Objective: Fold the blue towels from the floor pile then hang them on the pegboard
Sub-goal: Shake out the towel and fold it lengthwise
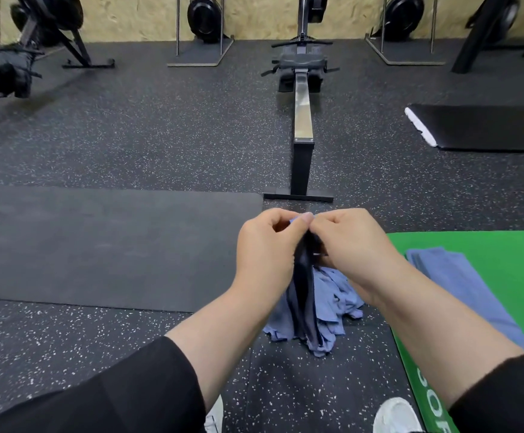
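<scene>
While both hands, left hand point(267, 245) and right hand point(353, 242), pinch one towel point(302, 295) edge mid-frame, its length hangs straight down toward the pile point(337, 295).

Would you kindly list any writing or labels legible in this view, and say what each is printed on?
"SOR": white letters on the green mat, running along its near edge at bottom right; the word is cut off by the frame, and the last letter is uncertain.
Nothing readable shows on the rowing machine or the blue towels.
</scene>
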Action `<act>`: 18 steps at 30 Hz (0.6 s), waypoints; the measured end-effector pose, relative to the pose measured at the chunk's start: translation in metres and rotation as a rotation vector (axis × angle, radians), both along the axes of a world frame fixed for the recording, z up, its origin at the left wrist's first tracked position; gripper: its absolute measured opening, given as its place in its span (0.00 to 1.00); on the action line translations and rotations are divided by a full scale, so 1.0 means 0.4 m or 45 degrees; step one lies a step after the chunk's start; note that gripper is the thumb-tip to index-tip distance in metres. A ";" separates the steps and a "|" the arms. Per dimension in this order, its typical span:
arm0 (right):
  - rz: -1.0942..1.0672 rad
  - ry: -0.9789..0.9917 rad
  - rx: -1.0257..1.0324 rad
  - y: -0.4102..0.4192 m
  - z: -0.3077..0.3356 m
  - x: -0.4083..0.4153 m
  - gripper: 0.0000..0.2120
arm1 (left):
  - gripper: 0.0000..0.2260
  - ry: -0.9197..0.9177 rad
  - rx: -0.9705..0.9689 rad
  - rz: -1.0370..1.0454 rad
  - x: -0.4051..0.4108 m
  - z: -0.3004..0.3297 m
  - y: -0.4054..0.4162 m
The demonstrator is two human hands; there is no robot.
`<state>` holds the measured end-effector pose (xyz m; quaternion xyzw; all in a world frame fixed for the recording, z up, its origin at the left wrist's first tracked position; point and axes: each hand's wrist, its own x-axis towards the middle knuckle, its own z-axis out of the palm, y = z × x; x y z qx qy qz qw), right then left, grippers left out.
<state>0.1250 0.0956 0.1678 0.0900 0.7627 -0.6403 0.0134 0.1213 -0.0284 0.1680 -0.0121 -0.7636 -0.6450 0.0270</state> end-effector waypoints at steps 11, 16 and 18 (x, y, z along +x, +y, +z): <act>-0.012 0.099 -0.026 0.042 0.017 -0.002 0.12 | 0.17 0.038 0.047 -0.228 0.010 0.012 -0.013; 0.239 0.305 0.789 0.067 0.053 0.015 0.10 | 0.11 0.258 -0.366 -0.274 -0.048 0.013 -0.087; 0.322 0.326 0.839 0.076 0.066 0.030 0.09 | 0.14 0.380 -0.586 -0.495 -0.065 0.014 -0.113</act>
